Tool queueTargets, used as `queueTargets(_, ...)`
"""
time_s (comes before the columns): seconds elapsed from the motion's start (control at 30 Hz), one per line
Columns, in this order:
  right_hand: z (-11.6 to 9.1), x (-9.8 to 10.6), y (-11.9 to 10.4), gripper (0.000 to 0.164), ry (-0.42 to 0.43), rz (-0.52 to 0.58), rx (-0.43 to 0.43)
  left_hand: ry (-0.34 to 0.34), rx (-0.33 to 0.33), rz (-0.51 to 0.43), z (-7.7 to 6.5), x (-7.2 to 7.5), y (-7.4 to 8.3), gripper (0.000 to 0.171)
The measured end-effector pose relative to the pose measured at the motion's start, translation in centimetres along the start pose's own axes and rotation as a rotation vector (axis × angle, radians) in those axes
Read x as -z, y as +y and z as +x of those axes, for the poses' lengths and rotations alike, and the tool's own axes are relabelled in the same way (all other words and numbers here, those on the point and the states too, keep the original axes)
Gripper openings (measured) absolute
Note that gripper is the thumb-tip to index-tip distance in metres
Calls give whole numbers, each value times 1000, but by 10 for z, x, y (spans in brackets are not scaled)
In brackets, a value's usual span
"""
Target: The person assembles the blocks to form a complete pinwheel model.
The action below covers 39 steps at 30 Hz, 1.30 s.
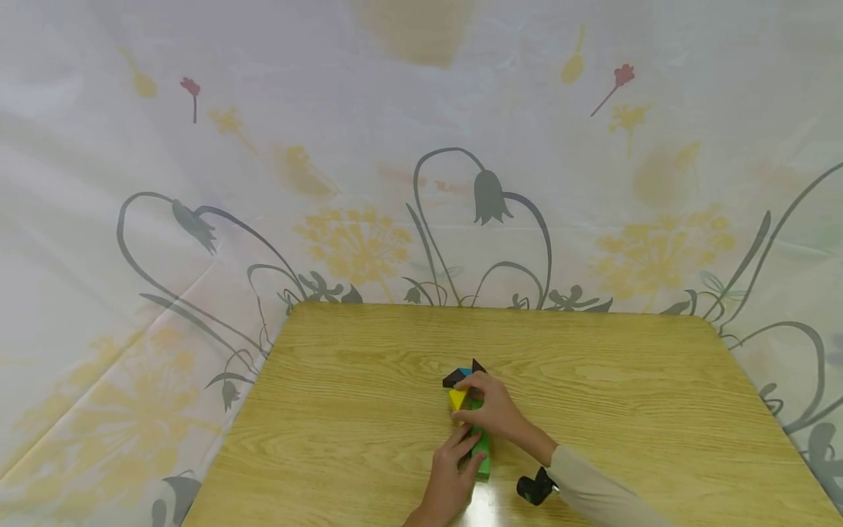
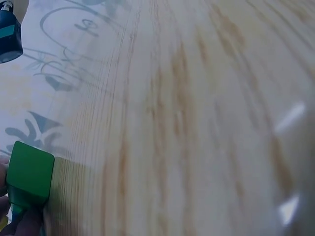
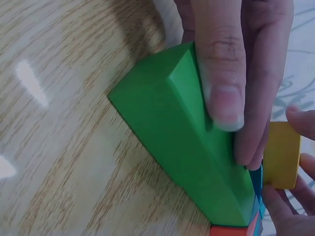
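Note:
My right hand (image 1: 495, 411) pinches a yellow triangular block (image 1: 457, 399) between thumb and fingers, close to a group of blocks. That yellow block (image 3: 281, 155) shows its flat side in the right wrist view. A long green block (image 1: 484, 462) lies on the wooden table, angled toward the group. My left hand (image 1: 451, 476) rests on it with thumb and fingers extended, the thumb (image 3: 225, 105) lying along its upper face. Beyond sit a blue block (image 1: 465, 372) and a black block (image 1: 453, 378). A dark pointed block (image 1: 477, 365) stands partly hidden behind the right hand.
The wood-grain table (image 1: 626, 410) meets a flower-printed cloth (image 1: 560, 132) at its back edge. A red block (image 3: 227, 230) touches the green block's far end. A black device (image 1: 536, 487) is by the right sleeve (image 1: 602, 490).

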State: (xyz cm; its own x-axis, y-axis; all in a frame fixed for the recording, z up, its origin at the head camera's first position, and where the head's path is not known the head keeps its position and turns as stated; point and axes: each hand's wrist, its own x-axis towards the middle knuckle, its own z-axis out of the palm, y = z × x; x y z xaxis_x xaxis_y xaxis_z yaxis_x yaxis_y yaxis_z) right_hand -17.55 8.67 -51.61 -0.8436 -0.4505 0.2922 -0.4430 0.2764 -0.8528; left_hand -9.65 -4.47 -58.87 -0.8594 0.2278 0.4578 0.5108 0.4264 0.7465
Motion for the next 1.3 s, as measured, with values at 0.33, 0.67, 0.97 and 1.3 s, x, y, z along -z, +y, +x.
queueTargets(0.33, 3, -13, 24, 39, -29, -91, -37, 33, -9, -24, 0, -5, 4, 30)
queueTargets(0.67, 9, -15, 20, 38, -109, -185, -29, 95, -16, 52, -1, -8, 3, 27)
queueTargets(0.97, 13, -19, 18, 37, -158, -273, -25, 91, -14, 48, -1, -8, 4, 27)
queueTargets(1.3, 16, -22, 18, 40, -242, -312, -26, 83, -4, 55, -3, -7, 6, 27)
